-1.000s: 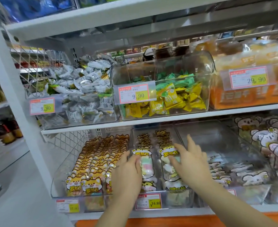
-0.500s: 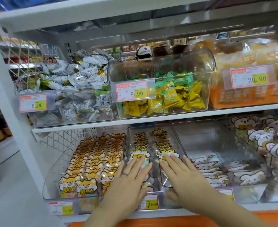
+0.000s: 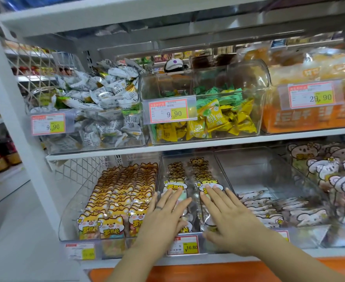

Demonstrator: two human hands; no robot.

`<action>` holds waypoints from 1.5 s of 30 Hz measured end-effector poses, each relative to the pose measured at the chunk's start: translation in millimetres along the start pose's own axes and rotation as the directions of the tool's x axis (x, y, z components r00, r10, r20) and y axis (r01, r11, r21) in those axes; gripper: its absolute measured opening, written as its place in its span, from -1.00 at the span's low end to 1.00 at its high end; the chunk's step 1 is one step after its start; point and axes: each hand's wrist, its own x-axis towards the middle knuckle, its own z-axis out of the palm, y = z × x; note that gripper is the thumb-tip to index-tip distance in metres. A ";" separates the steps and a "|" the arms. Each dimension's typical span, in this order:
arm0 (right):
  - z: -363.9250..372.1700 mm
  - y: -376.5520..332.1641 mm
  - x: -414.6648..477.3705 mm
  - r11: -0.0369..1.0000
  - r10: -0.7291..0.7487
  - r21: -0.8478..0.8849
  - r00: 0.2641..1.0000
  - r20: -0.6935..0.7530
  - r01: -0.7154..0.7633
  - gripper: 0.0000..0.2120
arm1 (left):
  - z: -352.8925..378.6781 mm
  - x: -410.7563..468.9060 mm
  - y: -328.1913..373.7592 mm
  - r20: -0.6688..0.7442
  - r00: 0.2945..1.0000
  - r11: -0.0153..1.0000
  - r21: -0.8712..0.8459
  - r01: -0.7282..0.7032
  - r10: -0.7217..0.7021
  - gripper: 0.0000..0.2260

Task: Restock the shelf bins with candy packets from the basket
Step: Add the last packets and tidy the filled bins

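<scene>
Under left hand [image 3: 163, 218], right hand [image 3: 232, 218]: clear cat-topped candy packets [image 3: 175, 187]

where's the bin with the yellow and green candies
Head view: the candy bin sits centre of the middle shelf, between the white-packet bin at left and orange bread packs at right.

Two hands in shot, left hand [image 3: 163, 222] and right hand [image 3: 234, 220]. Upper shelf [image 3: 188, 144]: three bins [image 3: 249, 88], three price tags [image 3: 168, 110]. Middle bin [image 3: 221, 171] below: two packet rows [image 3: 175, 169].
</scene>
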 end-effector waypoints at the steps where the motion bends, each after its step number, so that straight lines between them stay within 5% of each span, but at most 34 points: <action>1: -2.6 -0.9 -1.0 1.000 0.008 0.004 1.000 -0.010 -0.008 -0.22 | -4.9 -0.9 0.0 0.007 1.000 0.999 -0.034 0.000 0.000 -0.50; 6: -10.9 -1.7 -4.6 0.999 0.014 0.041 0.999 -0.035 -0.012 -0.36 | -14.8 -13.8 2.7 -0.135 0.988 0.964 -0.263 0.032 -0.070 -0.62; 8: -16.4 -3.1 -2.9 0.996 0.030 0.083 0.999 -0.017 -0.029 -0.37 | -25.3 -19.1 9.7 -0.252 0.947 0.886 -0.459 0.063 -0.198 -0.66; 13: -27.9 -3.1 3.3 0.970 0.034 0.239 0.996 0.079 -0.052 -0.34 | -49.8 -15.7 11.5 -0.262 0.820 0.651 -0.740 0.167 -0.509 -0.70; 16: -37.0 1.6 9.9 0.970 -0.036 0.242 0.977 0.209 -0.016 -0.31 | -56.8 -18.7 6.4 -0.241 0.794 0.603 -0.775 0.189 -0.558 -0.70; 21: -44.4 21.8 34.2 0.955 -0.075 0.297 0.983 0.170 0.022 -0.56 | -60.7 -25.3 7.3 -0.270 0.808 0.644 -0.746 0.168 -0.524 -0.70; 33: -29.2 4.0 26.6 0.884 0.085 0.465 0.962 -0.259 0.047 -0.78 | -53.5 -25.8 10.3 -0.364 0.797 0.752 -0.638 0.163 -0.481 -0.64; 36: -55.5 -11.3 11.2 0.680 0.298 0.730 0.936 -0.187 -0.071 -0.79 | -46.4 -29.7 15.6 -0.449 0.799 0.823 -0.560 0.097 -0.400 -0.65; 39: -86.7 -28.1 13.0 -0.077 0.274 0.963 0.923 0.271 -0.260 -0.63 | -40.8 -30.6 25.4 -0.577 0.786 0.918 -0.395 -0.034 -0.219 -0.66; 40: -90.8 -31.4 14.8 -0.196 0.184 0.931 0.921 0.344 -0.309 -0.61 | -39.8 -30.9 29.3 -0.616 0.773 0.936 -0.341 -0.088 -0.152 -0.68; 42: -93.4 -35.6 15.6 -0.154 0.127 0.932 0.929 0.348 -0.328 -0.75 | -38.2 -31.9 32.7 -0.638 0.770 0.946 -0.264 -0.187 -0.026 -0.70; 45: -91.8 -30.5 13.3 -0.019 0.234 0.957 0.930 0.284 -0.288 -0.81 | -36.4 -42.4 22.1 -0.570 0.821 0.936 -0.276 -0.219 0.024 -0.60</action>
